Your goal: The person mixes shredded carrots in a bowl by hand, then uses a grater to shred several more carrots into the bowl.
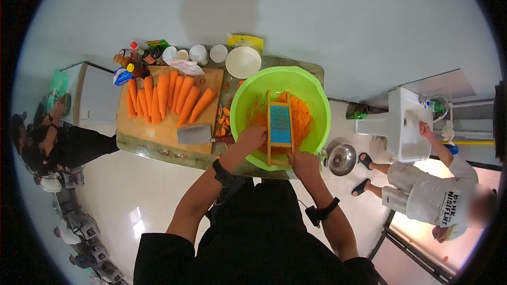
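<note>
A grater with a wooden frame and blue plate (pixel 281 124) leans inside a large lime-green basin (pixel 242 87). Orange shredded carrot (pixel 301 119) is heaped beneath and beside it. My right hand (pixel 304 165) is closed around the near right end of the grater's frame, at the basin's front rim. Inside the basin, my left hand (pixel 254 138) is beside the grater's left rail, its fingers curled; what they hold, if anything, is hidden. To the left, several whole peeled carrots (pixel 163 92) lie on a wooden cutting board (pixel 142 134).
A cleaver (pixel 194 134) lies on the board's near right corner, with carrot pieces (pixel 224 120) beside the board. White bowls (pixel 243 62), cups and bottles line the table's back. At right, a person (pixel 433 192) stands by a sink (pixel 409 126); a metal bowl (pixel 341 159) is on the floor.
</note>
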Demonstrator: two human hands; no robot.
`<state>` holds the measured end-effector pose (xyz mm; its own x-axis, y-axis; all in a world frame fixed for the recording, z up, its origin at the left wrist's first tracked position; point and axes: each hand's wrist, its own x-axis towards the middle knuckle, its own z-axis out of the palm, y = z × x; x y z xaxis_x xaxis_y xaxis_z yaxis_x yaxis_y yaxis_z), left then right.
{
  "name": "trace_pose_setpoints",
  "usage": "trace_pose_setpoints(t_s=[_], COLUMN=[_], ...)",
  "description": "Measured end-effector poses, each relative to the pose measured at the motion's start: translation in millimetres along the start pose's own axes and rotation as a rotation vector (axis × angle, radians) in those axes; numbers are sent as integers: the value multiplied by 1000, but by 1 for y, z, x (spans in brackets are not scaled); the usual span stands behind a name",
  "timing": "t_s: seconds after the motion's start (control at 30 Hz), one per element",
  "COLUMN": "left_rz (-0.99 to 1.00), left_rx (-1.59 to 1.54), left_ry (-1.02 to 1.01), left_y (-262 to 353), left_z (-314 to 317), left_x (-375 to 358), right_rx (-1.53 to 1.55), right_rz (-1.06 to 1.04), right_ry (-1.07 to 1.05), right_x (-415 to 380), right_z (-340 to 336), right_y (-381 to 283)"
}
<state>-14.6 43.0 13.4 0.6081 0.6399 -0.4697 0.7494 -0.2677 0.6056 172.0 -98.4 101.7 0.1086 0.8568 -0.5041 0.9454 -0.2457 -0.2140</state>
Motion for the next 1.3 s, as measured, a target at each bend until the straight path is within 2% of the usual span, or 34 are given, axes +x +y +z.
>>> trace_pose_setpoints(t_s=[0.07,0.1,0.17,0.2,0.27,0.3,0.37,0.5,0.57,0.6,0.67,0.7,0.77,0.8,0.87,0.9,0.97,1.0,1.07,1.1,1.17,1.2,1.27,1.3], left_rz=[116,116,252,252,156,152,165,154,323,305,373,368,218,224,25,24,-334,-336,-195,-188,-336,-328,-275,-271], left_rx=[630,629,617,620,651,655,621,523,252,263,89,98,-4,-8,-516,-517,-140,-140,103,98,138,131,264,257], left_ry=[315,310,354,354,234,236,184,103,316,318,510,516,658,656,774,772,540,545,485,487,530,520,750,739], left_y=[9,8,2,-2,-10,-9,-5,-1,-8,-9,-10,-15,-21,-27,-51,-64,-94,-101,-110,-122,-149,-151,-158,-155], left_z=[-5,-7,-19,-21,-25,-26,-33,-40,-37,-37,-42,-49,-59,-64,-75,-79,-85,-86,-83,-80,-68,-68,-71,-76], left_x=[-20,-24,-29,-31,-34,-37,-40,-46,-46,-49,-52,-54,-58,-58,-54,-51,-48,-49,-48,-41,-26,-23,-13,-9], right_rx=[99,101,211,214,256,258,122,239,267,277,501,505,659,655,748,747,469,469,372,364,408,431,428,430], right_rz=[39,41,-53,-54,-469,-473,-587,-605,-631,-649,-441,-452,-142,-137,-90,-88,-138,-143,-191,-188,-154,-139,-117,-101], right_ry=[126,122,348,350,333,334,130,66,155,153,220,222,420,424,659,659,561,561,585,589,641,637,621,606], right_x=[4,3,4,2,0,2,13,14,9,12,19,20,16,13,7,2,-8,-9,-11,-10,-11,-10,-7,-7], right_z=[2,1,-3,-8,-17,-9,12,1,-4,3,18,18,18,18,19,17,10,12,14,13,14,15,16,16], right_y=[2,4,6,5,3,3,1,-16,-21,-20,-8,-3,9,15,25,30,33,32,34,33,29,29,28,27])
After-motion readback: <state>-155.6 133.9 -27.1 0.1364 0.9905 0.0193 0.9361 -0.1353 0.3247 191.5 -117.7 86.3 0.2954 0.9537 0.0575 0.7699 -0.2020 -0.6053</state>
